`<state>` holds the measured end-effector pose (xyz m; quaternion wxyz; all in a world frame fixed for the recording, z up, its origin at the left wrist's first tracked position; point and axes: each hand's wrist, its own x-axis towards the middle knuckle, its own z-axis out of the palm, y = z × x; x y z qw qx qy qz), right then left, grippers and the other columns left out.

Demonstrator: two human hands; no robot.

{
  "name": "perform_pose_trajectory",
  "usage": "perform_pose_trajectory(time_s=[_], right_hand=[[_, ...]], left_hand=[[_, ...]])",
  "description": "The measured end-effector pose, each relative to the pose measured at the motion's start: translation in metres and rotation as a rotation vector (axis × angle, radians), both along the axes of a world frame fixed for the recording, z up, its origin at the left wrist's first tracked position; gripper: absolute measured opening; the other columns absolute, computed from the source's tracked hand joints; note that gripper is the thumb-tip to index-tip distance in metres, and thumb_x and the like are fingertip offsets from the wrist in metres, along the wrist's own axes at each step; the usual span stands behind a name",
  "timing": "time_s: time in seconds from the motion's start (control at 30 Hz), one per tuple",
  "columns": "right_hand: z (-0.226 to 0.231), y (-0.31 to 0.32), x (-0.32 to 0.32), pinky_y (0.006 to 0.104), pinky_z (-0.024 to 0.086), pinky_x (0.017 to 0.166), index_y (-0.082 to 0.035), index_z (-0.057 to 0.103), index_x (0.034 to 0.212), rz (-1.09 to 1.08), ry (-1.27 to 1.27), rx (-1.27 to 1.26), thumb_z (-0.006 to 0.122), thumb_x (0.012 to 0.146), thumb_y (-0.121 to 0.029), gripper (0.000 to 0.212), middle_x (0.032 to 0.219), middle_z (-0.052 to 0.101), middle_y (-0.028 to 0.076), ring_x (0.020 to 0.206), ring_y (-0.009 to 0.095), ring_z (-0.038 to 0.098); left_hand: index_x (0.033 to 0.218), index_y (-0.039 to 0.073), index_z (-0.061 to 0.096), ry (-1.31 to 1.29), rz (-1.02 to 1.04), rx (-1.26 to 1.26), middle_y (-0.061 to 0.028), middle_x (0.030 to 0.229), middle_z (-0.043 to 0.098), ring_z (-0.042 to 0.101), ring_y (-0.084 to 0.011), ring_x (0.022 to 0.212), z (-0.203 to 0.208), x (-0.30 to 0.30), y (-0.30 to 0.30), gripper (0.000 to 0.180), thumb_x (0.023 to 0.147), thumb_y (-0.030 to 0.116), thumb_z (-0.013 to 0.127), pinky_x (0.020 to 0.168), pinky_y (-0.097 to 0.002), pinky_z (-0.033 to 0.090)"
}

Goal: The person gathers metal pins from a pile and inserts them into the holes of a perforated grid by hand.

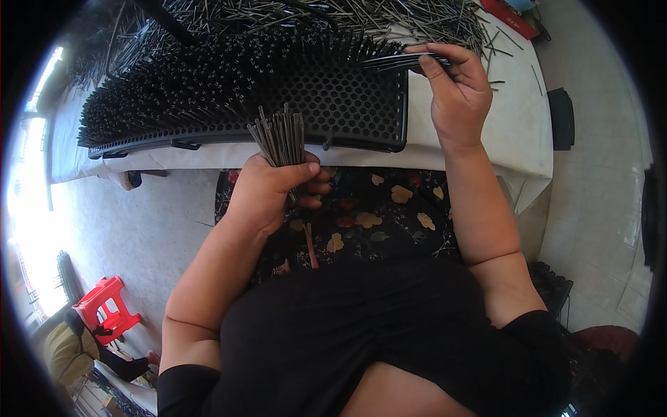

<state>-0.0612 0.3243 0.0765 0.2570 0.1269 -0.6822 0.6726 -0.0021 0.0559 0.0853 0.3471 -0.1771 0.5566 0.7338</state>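
Observation:
A black tray with rows of round holes [354, 104] lies across the table in front of me. Thin dark rods [187, 87] stand packed in its left and far parts, while holes show bare at the near right. My left hand [267, 191] is closed around an upright bundle of thin dark rods [279, 135], just off the tray's near edge. Above the tray's far right corner, my right hand [462, 97] pinches a few rods [396, 62] that lie nearly level, pointing left. Whether their tips touch the standing rods I cannot tell.
Loose dark rods [417, 17] are heaped behind the tray on the white-covered table [486, 153]. A red box [508, 17] sits at the far right. A black object [561, 118] is beside the table's right edge. At lower left are a red stool [108, 306] and another person [69, 347].

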Motion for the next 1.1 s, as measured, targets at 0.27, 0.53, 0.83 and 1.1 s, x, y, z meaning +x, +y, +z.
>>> perform_pose_trajectory(time_s=[0.27,0.53,0.83,1.1], right_hand=[[0.010,0.004,-0.002,0.0214,0.053,0.081,0.000,0.062,0.102,-0.025,0.075,0.216,0.064,0.090,0.004,0.013,0.096,0.072,0.008,0.089,0.011,0.067],[0.019,0.012,-0.010,0.0207,0.053,0.077,-0.002,0.066,0.099,-0.018,0.117,0.421,0.068,0.088,0.000,0.011,0.092,0.072,0.004,0.084,0.009,0.067],[0.025,0.009,-0.017,0.0225,0.051,0.084,0.001,0.063,0.108,0.159,0.043,0.413,0.058,0.094,0.004,0.015,0.104,0.070,0.010,0.096,0.013,0.066],[0.019,0.005,-0.015,0.0250,0.052,0.090,0.000,0.060,0.107,0.181,0.061,0.300,0.054,0.095,0.004,0.014,0.106,0.070,0.013,0.101,0.016,0.066]], left_hand=[[0.098,-0.002,0.064,0.010,-0.016,0.017,-0.0147,0.090,0.069,0.069,-0.0237,0.079,-0.001,0.000,-0.003,0.014,0.087,0.007,0.065,0.063,-0.0329,0.057],[0.098,-0.002,0.062,0.012,-0.006,0.046,-0.0152,0.087,0.068,0.070,-0.0264,0.077,-0.002,0.000,-0.003,0.013,0.087,0.003,0.065,0.060,-0.0337,0.059],[0.099,-0.004,0.063,0.016,-0.008,0.027,-0.0148,0.091,0.069,0.069,-0.0229,0.079,0.000,0.001,-0.003,0.015,0.087,0.005,0.066,0.062,-0.0319,0.057],[0.098,-0.002,0.062,0.024,-0.028,0.043,-0.0153,0.087,0.067,0.068,-0.0247,0.074,-0.003,-0.001,-0.002,0.012,0.087,0.003,0.066,0.062,-0.0344,0.059]])
